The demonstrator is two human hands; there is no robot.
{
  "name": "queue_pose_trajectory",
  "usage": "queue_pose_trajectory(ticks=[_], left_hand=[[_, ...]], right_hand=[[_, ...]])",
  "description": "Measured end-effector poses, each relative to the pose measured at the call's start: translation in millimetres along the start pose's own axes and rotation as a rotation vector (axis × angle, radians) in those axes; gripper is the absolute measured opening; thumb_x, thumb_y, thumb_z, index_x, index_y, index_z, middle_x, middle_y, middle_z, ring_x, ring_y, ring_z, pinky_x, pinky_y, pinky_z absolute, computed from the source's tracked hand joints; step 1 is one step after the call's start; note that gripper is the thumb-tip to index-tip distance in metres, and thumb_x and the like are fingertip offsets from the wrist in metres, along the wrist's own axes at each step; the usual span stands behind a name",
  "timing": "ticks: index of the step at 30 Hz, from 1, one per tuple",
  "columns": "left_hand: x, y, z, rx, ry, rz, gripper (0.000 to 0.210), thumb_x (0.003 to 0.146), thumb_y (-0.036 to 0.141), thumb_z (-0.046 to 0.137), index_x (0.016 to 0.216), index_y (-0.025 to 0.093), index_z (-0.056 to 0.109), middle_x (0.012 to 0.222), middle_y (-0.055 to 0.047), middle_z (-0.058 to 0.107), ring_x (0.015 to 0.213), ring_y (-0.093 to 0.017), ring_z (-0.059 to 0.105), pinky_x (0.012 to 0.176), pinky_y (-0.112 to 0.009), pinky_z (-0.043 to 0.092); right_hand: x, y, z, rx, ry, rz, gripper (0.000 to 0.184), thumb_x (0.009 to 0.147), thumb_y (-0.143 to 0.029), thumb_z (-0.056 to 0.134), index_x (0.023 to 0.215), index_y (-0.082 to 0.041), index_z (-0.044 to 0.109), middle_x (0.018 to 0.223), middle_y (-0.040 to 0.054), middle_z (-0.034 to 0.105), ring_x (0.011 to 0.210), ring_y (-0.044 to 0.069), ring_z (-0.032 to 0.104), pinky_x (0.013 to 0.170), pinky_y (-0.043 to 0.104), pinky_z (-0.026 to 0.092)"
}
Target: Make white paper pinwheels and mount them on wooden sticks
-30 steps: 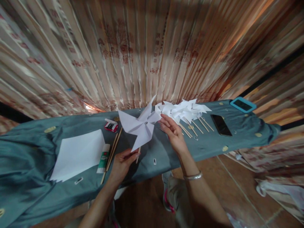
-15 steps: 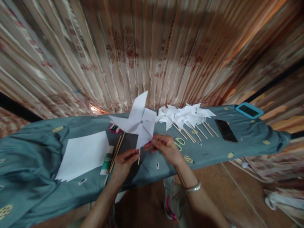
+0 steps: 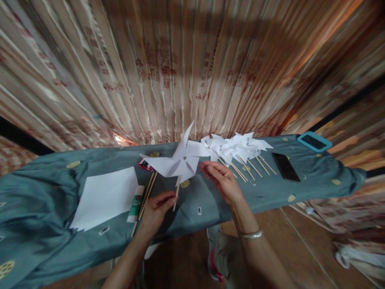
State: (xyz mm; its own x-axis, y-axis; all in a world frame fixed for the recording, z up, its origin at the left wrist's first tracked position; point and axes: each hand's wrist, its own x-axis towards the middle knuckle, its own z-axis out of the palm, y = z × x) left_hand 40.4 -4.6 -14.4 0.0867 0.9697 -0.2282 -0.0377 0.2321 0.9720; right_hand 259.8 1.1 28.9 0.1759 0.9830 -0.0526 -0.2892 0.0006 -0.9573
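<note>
Left hand (image 3: 157,209) pinching wooden stick (image 3: 178,186), thumb and index finger closed on it. Right hand (image 3: 227,182) hovering near right side of paper pinwheel (image 3: 183,162), fingers loosely curled, part open; contact with paper: cannot tell. Pinwheel standing out above cloth-covered table (image 3: 210,202), front facing person; stick's long axis running near upright in view, top leaning slightly right. Other pinwheels (image 3: 237,146) lying to right, paper sheets (image 3: 106,196) and glue stick (image 3: 135,204) to left. Versus half second ago: blades turning, more stick showing, right hand shifting right and up.
</note>
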Motion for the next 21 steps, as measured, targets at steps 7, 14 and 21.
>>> queue_pose_trajectory(ticks=[7,14,21], left_hand=[[0.3,-0.8,-0.4,0.021,0.009,0.010,0.021,0.054,0.036,0.080,0.069,0.021,0.079,0.073,-0.005,0.077,0.072,-0.023,0.070,0.071,-0.030,0.054],[-1.1,-1.9,-0.3,0.044,-0.006,-0.022,0.026,0.054,0.038,0.080,0.073,0.020,0.079,0.078,-0.005,0.078,0.078,-0.024,0.071,0.075,-0.032,0.055],[-2.5,0.4,4.2,0.021,0.015,-0.042,0.025,0.051,0.036,0.082,0.070,0.022,0.079,0.074,-0.004,0.077,0.075,-0.023,0.069,0.073,-0.031,0.054]], right_hand=[[-7.4,2.9,21.5,0.061,-0.211,0.007,0.046,0.065,-0.042,0.085,0.107,-0.028,0.071,0.098,0.0010,0.076,0.090,0.018,0.069,0.088,0.032,0.052],[-3.7,0.8,14.4,0.189,-0.160,0.008,0.040,0.064,-0.038,0.087,0.099,-0.025,0.075,0.086,0.0008,0.077,0.078,0.013,0.068,0.076,0.023,0.051],[-6.1,5.0,12.9,0.223,-0.170,0.040,0.036,0.065,-0.042,0.086,0.094,-0.024,0.076,0.084,0.0008,0.076,0.074,0.013,0.067,0.069,0.023,0.053]])
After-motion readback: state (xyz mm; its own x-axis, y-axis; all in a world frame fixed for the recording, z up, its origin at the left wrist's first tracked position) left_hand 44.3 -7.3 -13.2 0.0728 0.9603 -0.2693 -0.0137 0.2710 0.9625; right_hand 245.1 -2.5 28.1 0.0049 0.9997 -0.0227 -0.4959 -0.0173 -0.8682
